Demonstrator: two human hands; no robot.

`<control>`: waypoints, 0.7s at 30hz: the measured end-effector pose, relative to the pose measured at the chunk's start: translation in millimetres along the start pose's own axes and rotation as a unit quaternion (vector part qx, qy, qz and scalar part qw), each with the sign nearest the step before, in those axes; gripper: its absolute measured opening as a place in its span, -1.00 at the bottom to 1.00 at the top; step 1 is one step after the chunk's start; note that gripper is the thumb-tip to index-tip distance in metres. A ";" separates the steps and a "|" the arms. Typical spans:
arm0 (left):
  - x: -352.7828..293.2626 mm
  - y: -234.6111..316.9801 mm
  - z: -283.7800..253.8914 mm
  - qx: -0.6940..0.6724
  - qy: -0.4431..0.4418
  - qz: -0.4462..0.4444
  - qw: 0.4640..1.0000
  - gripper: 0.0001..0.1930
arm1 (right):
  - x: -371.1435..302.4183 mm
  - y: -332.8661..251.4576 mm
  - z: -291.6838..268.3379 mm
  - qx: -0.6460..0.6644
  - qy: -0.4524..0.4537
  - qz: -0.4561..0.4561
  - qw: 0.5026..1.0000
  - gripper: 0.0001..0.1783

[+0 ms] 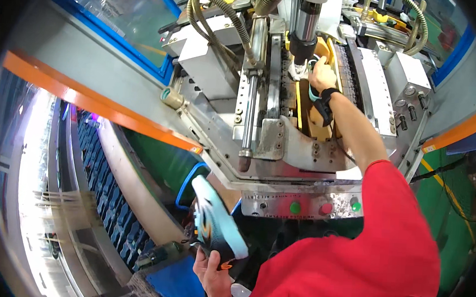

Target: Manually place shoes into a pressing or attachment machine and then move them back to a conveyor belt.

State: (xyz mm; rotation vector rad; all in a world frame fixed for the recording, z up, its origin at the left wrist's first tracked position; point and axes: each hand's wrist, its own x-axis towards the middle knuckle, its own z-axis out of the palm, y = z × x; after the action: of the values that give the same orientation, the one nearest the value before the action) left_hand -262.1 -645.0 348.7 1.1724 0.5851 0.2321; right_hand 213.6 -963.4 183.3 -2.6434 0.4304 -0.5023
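Note:
My left hand (215, 275) is closed round one end of a sports shoe (212, 217) with a pale blue sole and a dark, orange-marked side. The shoe is held tilted at the lower middle, beside the machine's front. My right hand (322, 77) reaches far into the pressing machine, fingers bent and closed just under the press's dark cylinder (304, 35). What they grip is mostly hidden. Beside them sits a white piece (298, 71), and a dark and pale blue item (313, 94) shows below the wrist, between yellow pads (319, 133).
A metal rod cylinder (249, 116) stands left of the press bed. Along the machine's front runs a panel (267, 205) with green and red buttons. To the left lies a conveyor (118, 195); orange-edged guards (99, 99) flank the machine. Hoses hang overhead.

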 end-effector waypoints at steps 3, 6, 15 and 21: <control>-22.8 -14.1 -28.4 -0.011 0.072 0.015 0.997 -0.61 | -52.3 -22.6 -53.9 0.057 -0.006 -0.134 0.989 -0.40; -39.6 -22.8 -18.9 -0.035 0.134 0.006 0.990 -0.63 | -175.8 -26.1 -131.5 0.241 0.062 -0.373 0.894 -0.65; -55.0 -38.8 -5.6 -0.062 0.137 -0.032 0.988 -0.75 | -382.2 38.0 -8.3 0.197 -0.234 -0.418 0.856 -0.80; -56.1 -47.6 -1.1 -0.074 0.158 -0.024 0.984 -0.67 | -335.5 8.4 -64.2 0.297 -0.222 -0.382 0.846 -0.74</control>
State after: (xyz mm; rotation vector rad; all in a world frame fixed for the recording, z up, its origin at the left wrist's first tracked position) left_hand -315.2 -688.5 322.3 0.9827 0.8586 0.4171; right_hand -112.0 -868.9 140.6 -2.1061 -0.8303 -0.1683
